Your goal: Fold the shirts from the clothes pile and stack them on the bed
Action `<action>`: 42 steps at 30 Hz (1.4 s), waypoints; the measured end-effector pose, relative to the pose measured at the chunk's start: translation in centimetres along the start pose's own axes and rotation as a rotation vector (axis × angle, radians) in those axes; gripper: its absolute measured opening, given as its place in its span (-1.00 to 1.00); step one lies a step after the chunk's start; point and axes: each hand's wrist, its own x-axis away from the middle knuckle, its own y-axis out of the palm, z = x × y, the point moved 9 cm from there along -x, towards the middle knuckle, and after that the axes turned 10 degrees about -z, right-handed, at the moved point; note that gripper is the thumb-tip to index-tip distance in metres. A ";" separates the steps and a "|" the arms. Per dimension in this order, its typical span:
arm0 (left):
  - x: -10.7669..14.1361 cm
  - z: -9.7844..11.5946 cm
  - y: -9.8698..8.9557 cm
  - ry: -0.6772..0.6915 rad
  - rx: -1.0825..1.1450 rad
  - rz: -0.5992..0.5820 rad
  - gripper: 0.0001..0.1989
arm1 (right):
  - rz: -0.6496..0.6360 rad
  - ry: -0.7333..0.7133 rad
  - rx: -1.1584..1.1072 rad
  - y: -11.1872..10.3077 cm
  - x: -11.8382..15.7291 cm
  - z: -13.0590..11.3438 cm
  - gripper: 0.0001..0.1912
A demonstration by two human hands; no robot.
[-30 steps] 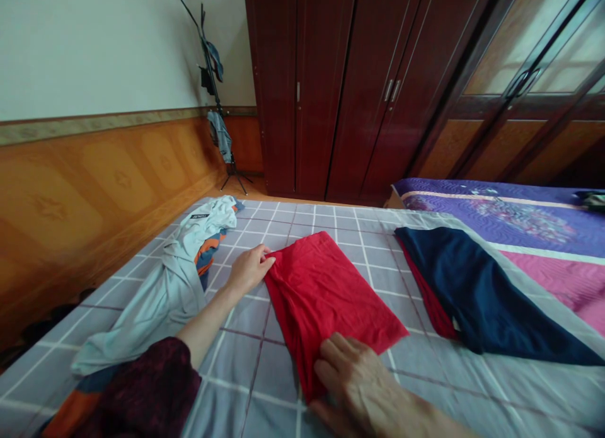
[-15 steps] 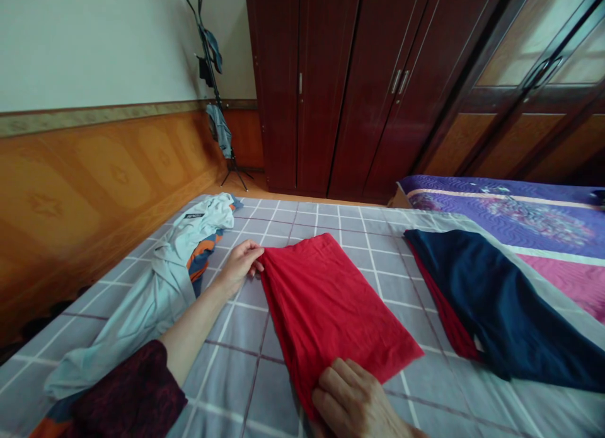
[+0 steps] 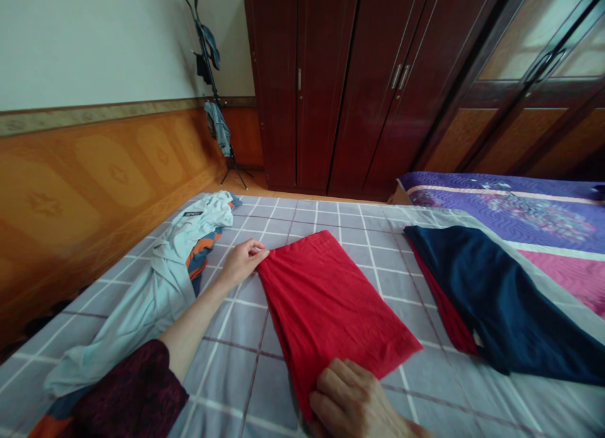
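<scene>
- Red cloth [image 3: 335,299] is laid flat on checked sheet [image 3: 231,356], lightly wrinkled; used as landmark below.
- Far-left corner of red cloth: pinched by left hand [image 3: 243,259], thumb and fingers closed on the fabric.
- Near corner of red cloth: held under right hand [image 3: 352,397], fingers curled shut on it (thumb mostly hidden).
- Left of red cloth, apart from it: pale garment [image 3: 161,280] is bunched lengthwise, partly over orange-and-blue cloth [image 3: 201,252].
- Right of red cloth, apart from it: navy garment [image 3: 491,293] is spread out, with red fabric [image 3: 447,309] exposed along its left edge.
- Beyond navy garment, farther right of red cloth: purple-and-pink bedcover [image 3: 529,214] is seen.
- Behind red cloth, past the sheet: dark red wardrobe [image 3: 307,135], doors shut.
- Back-left of red cloth: coat stand [image 3: 208,63], hung with clothes.
</scene>
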 end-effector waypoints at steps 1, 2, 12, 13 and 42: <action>0.0 0.1 0.1 0.003 -0.032 -0.012 -0.74 | -0.012 -0.025 0.020 0.3 0.0 -0.2 -0.65; 0.0 0.2 0.1 0.008 -0.066 -0.017 -0.76 | -0.018 -0.034 0.043 0.4 0.0 -0.3 -0.65; 0.3 1.6 -0.4 0.021 -0.450 0.136 -0.84 | -0.076 -0.045 0.093 0.2 -0.7 -1.0 -0.68; 0.4 1.8 -0.4 0.020 -0.490 0.151 -0.85 | -0.067 -0.063 0.103 0.4 -0.6 -1.2 -0.70; 3.3 7.3 6.7 0.460 -0.565 0.027 -0.65 | -0.031 -0.010 0.016 2.4 0.2 -0.4 -0.67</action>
